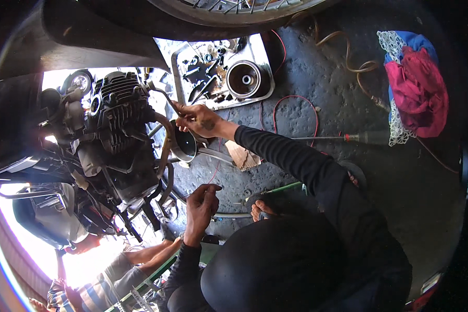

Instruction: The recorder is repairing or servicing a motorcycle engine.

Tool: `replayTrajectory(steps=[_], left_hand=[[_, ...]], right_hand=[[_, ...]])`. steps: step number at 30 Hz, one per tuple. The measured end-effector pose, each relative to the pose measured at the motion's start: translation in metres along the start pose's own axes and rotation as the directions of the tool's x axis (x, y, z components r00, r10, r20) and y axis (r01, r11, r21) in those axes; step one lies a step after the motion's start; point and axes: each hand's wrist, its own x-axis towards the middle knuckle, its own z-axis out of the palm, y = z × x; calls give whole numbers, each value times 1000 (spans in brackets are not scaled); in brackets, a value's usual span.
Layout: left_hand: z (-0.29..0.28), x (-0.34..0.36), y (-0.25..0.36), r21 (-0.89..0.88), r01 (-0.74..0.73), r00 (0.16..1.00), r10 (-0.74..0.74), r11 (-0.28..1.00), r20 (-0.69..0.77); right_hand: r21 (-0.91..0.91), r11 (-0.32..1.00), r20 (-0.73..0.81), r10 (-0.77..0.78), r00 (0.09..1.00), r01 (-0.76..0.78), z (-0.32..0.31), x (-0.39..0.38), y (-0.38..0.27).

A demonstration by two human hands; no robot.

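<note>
My right hand (pixel 197 118) grips a metal tool (pixel 167 98), apparently a wrench, whose far end is at the upper right of the finned engine (pixel 117 104). Below that hand is a curved exhaust pipe (pixel 166 138) and a round dark container (pixel 184 145). My left hand (pixel 202 207) is lower, right of the engine, with fingers curled together; whether they hold anything small I cannot make out.
A metal tray (pixel 266 62) with parts, a spoked wheel (pixel 244 13), hoses (pixel 364 67), cardboard (pixel 243 156) and a pink-and-blue bundle (pixel 416 88) surround the work. Another person (pixel 114 275) is at lower left, near a motorcycle (pixel 44 213).
</note>
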Motion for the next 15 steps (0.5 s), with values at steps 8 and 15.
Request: replayTrajectory(steps=[8,15], left_hand=[[-2,1,-2,-18,-13,1000,13,1000,12],[1,1,4,-38,-20,999,21,999,35]], right_hand=[[-172,972,46,-154,987,160,-11,8,22],[-241,914,39,-327,944,327,-20,21,24]])
